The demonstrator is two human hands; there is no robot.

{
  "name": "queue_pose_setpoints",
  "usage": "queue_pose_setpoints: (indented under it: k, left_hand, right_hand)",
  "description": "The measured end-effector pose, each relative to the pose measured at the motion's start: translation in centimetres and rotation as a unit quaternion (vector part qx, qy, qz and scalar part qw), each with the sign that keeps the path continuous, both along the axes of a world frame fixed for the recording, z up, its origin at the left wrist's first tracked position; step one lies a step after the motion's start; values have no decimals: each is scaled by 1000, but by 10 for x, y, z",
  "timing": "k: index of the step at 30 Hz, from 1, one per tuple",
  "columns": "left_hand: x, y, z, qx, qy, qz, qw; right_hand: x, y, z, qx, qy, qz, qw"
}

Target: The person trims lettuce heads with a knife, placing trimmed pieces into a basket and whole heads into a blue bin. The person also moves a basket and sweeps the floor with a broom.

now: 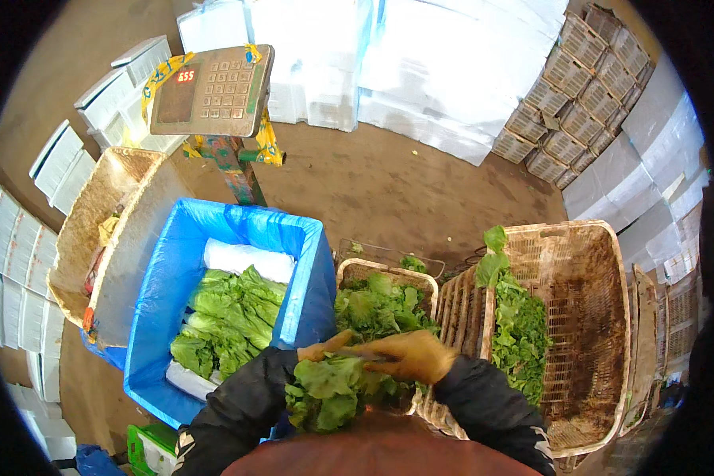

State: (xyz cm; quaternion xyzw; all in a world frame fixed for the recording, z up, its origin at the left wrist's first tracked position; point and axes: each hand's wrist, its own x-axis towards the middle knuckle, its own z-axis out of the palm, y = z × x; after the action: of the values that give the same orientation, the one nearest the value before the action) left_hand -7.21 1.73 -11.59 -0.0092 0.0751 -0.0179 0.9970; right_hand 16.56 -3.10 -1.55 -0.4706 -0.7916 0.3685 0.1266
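Both my hands wear tan gloves and meet above a leafy green lettuce close to my body. Its leaves hang below my left hand, which grips it near the top. Pointing left across the lettuce, my right hand is blurred, and a thin dark strip shows at its fingers; I cannot tell what it is. Just beyond the hands, a crate holds loose green leaves. To the left, a box lined with blue plastic contains several lettuce heads laid lengthwise between white rolls.
A large plastic basket on the right has leaves along its left side. A scale display stands behind the blue-lined box. A dirty tub sits left. White foam boxes and stacked crates line the back.
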Motion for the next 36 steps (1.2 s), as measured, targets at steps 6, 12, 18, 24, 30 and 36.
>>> queue_pose_setpoints:
  k: [6,12,18,24,30,36]
  left_hand:
    - [3,-7,2,72,-5,60,996]
    - [-12,-8,12,91,-16,261,961]
    - [-32,24,22,304,126,307,893]
    - [-58,10,58,449,185,323,812]
    - [-103,23,28,320,108,315,887]
    - [-119,12,30,273,181,402,855]
  right_hand:
    - [-16,-7,-65,-232,372,-315,842]
    - [-17,3,-83,-328,550,-482,598]
    - [-54,-17,-121,-6,414,-294,861]
    - [-75,-4,-80,-202,412,-347,818]
    - [-88,6,-70,-19,242,-75,967]
    - [-100,23,-44,-138,319,-166,923]
